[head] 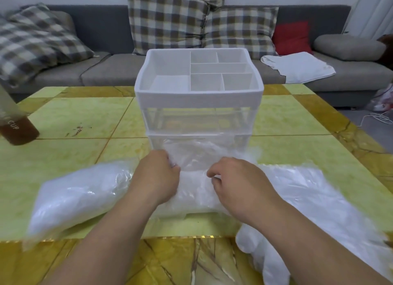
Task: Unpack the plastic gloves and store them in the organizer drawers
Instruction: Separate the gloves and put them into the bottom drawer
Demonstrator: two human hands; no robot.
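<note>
Now: left hand [158,174], right hand [236,183] pinch gloves [194,178] before organizer [198,97]; likely flimsy, slippery; grip bunched.

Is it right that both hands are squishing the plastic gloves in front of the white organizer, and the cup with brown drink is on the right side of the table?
Not quite. The cup with the brown drink stands at the left side of the table, as the head view shows. The rest holds: the left hand and right hand grip the plastic gloves in front of the white organizer.

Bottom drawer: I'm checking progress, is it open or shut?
Open: the bottom drawer juts toward the camera, both hands pressing plastic gloves into it.
</note>
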